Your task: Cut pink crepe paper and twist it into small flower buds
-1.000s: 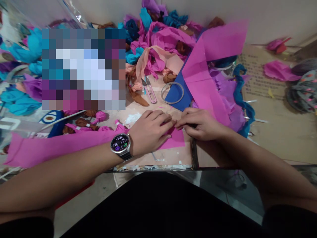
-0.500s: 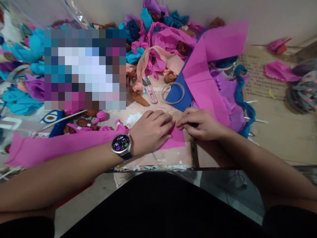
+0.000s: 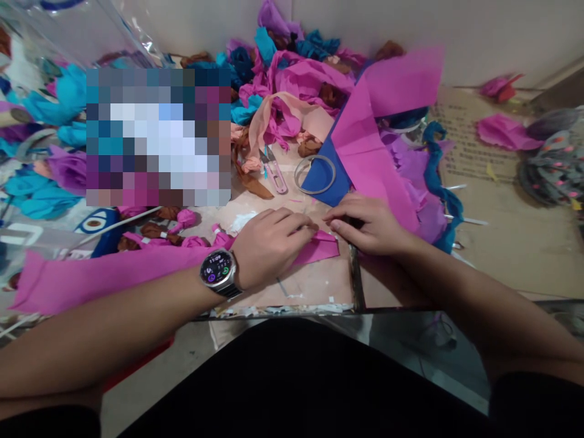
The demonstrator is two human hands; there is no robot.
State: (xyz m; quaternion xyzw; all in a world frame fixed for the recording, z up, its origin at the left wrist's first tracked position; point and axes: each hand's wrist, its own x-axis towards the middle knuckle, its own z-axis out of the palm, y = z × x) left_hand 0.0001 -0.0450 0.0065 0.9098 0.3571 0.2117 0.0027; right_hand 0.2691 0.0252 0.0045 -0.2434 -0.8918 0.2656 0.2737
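At the near left, a long, flat strip of bright pink paper-like sheet [image 3: 109, 277] lies along the table and appears to run on under the left forearm. At that wrist sits a round black-faced watch with a metal rim [image 3: 218, 267], and beyond it is a small white fluffy heap [image 3: 241, 220]. The left hand [image 3: 274, 243] rests palm down on the strip near its right end, fingers bent; I cannot tell whether it pinches the strip or only presses, as the thumb is hidden.

Just right of those fingers, the strip's free end has changed: it lay flat and broader half a second ago, and now shows a crease, its near corner drawn farther from the table's edge. I judge that a fold is being shaped there.

On the far side are small pink-handled metal snips [image 3: 276, 176] and a thin grey ring [image 3: 297, 176], partly over a flat blue sheet [image 3: 336, 191].

The right hand [image 3: 369, 225] has lifted slightly off the strip's far edge; its thumb and forefinger tips stand a little apart, with nothing visible between them. Beyond it lies a broad, folded pink sheet [image 3: 383, 158].
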